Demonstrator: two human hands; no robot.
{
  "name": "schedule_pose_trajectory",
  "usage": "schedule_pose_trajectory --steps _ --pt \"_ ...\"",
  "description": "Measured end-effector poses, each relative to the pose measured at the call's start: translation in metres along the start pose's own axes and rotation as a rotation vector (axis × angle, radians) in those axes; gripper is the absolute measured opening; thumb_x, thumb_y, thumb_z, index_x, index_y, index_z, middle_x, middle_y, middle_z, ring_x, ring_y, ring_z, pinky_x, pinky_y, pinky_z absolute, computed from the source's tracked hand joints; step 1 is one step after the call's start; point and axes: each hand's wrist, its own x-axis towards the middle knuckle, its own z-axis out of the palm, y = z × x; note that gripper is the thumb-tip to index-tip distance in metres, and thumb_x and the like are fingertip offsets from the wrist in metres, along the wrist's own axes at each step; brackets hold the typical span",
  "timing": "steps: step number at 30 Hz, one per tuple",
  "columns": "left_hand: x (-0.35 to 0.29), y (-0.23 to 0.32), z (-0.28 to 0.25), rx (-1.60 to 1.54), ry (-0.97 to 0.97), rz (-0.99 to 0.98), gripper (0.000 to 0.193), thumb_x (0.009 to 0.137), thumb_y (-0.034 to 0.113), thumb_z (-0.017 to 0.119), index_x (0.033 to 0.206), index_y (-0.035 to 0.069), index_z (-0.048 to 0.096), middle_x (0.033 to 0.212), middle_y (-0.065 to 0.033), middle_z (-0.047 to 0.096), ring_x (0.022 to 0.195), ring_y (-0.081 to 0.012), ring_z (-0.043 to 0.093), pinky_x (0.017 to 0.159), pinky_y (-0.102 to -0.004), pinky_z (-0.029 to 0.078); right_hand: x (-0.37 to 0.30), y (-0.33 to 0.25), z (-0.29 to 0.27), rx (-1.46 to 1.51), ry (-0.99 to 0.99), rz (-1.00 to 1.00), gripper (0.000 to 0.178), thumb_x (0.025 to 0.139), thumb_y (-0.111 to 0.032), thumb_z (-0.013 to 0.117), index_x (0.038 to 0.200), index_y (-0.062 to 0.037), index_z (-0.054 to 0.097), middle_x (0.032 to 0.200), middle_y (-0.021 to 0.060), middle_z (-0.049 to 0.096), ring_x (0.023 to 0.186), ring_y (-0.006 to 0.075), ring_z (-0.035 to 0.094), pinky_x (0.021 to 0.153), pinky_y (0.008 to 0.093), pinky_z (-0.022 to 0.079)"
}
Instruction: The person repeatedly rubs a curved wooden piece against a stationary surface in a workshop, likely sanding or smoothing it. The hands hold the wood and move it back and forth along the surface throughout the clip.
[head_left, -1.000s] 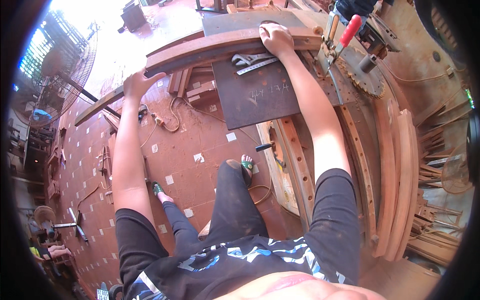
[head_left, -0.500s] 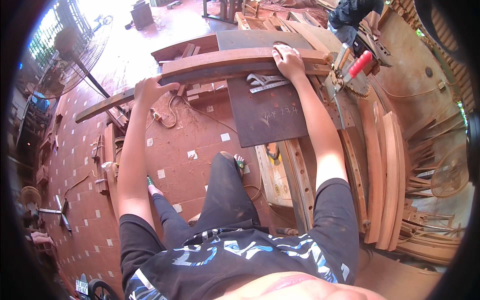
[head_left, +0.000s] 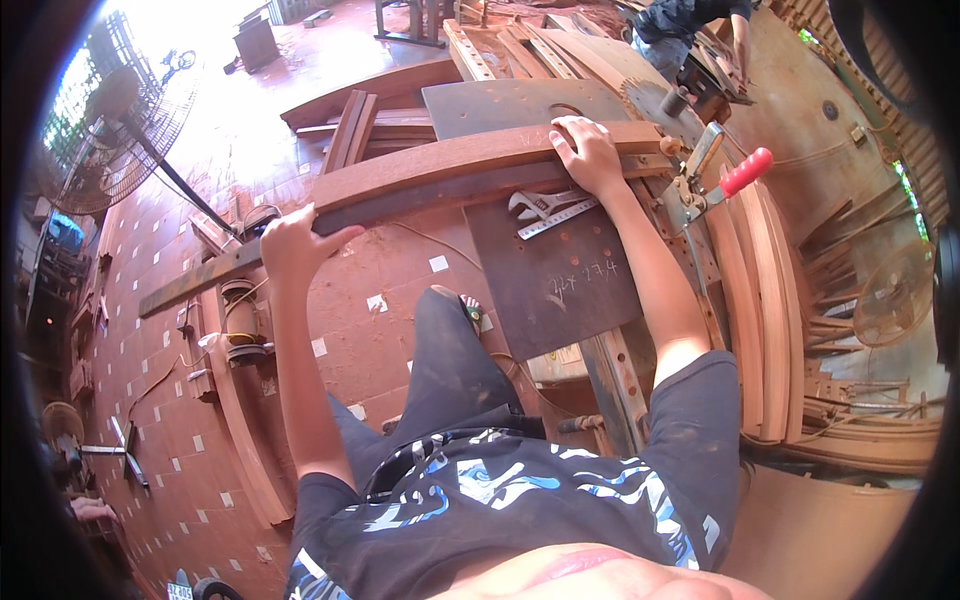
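Observation:
A long, slightly curved wooden piece (head_left: pixel 430 165) lies along a dark straight bar (head_left: pixel 430 200), which sticks out past it on the left. My left hand (head_left: pixel 292 245) is closed around the left end of the wooden piece, its thumb pointing right. Toward the other end, my right hand (head_left: pixel 590 155) grips the piece from above, fingers bent over its top. A red-handled toggle clamp (head_left: pixel 710 180) stands at the right end. Just below my right hand, an adjustable wrench (head_left: pixel 545 207) and a short ruler (head_left: pixel 555 220) rest on a dark board (head_left: pixel 560 285).
Beyond the clamp stands a toothed circular saw blade (head_left: pixel 645 97) by a grey metal tabletop (head_left: pixel 500 105). Another person (head_left: pixel 690 30) bends over at the far right. Curved wooden planks (head_left: pixel 770 320) lean at the right. A large fan (head_left: pixel 110 140) stands left on the tiled floor.
The wooden piece, bar, clamp and dark board have come nearer to me, away from the saw blade, with both hands still on the wood. The other person's arm now shows.

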Motion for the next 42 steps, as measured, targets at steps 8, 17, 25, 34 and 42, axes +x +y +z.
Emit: schedule_pose_trajectory --steps 8,17,25,34,42 --pt "-0.066 0.036 -0.036 -0.092 0.094 0.071 0.079 0.061 0.078 0.080 0.085 0.003 0.074 0.068 -0.0127 0.067 0.065 -0.0305 0.067 0.066 -0.0395 0.052 -0.075 -0.016 -0.058 -0.001 -0.048 0.009 0.039 0.101 -0.036 0.056 0.125 -0.0065 0.066 0.131 0.0121 0.066 0.132 0.0288 0.054 0.118 0.0448 0.031" --pt "-0.109 0.040 -0.051 -0.083 0.047 0.065 0.092 0.061 0.077 0.080 0.103 -0.004 0.076 0.074 -0.0140 0.069 0.068 -0.0282 0.067 0.070 -0.0389 0.053 -0.111 -0.036 -0.079 0.027 -0.080 -0.003 0.040 0.101 -0.032 0.057 0.129 -0.0050 0.064 0.133 0.0142 0.064 0.132 0.0319 0.053 0.119 0.0471 0.031" --pt "-0.107 0.039 -0.051 -0.073 0.036 0.052 0.091 0.061 0.076 0.081 0.102 -0.005 0.076 0.074 -0.0128 0.068 0.068 -0.0270 0.066 0.070 -0.0386 0.052 -0.106 -0.040 -0.083 0.002 -0.113 -0.103 0.052 0.095 -0.040 0.064 0.134 -0.0050 0.063 0.136 0.0150 0.062 0.134 0.0328 0.052 0.120 0.0489 0.030" --pt "-0.110 0.040 -0.046 -0.104 0.069 0.047 0.085 0.056 0.071 0.085 0.098 -0.002 0.074 0.077 -0.0128 0.068 0.071 -0.0295 0.066 0.072 -0.0405 0.052 -0.108 -0.038 -0.076 -0.037 -0.105 -0.067 0.060 0.091 -0.045 0.068 0.136 -0.0067 0.062 0.137 0.0144 0.062 0.135 0.0323 0.051 0.121 0.0499 0.028" --pt "-0.107 0.042 -0.043 -0.062 0.025 0.012 0.088 0.055 0.074 0.083 0.098 -0.002 0.074 0.080 -0.0140 0.070 0.075 -0.0337 0.068 0.073 -0.0425 0.054 -0.106 -0.033 -0.074 -0.034 -0.093 -0.088 0.059 0.092 -0.046 0.068 0.135 -0.0062 0.062 0.136 0.0146 0.062 0.134 0.0329 0.052 0.120 0.0499 0.029"
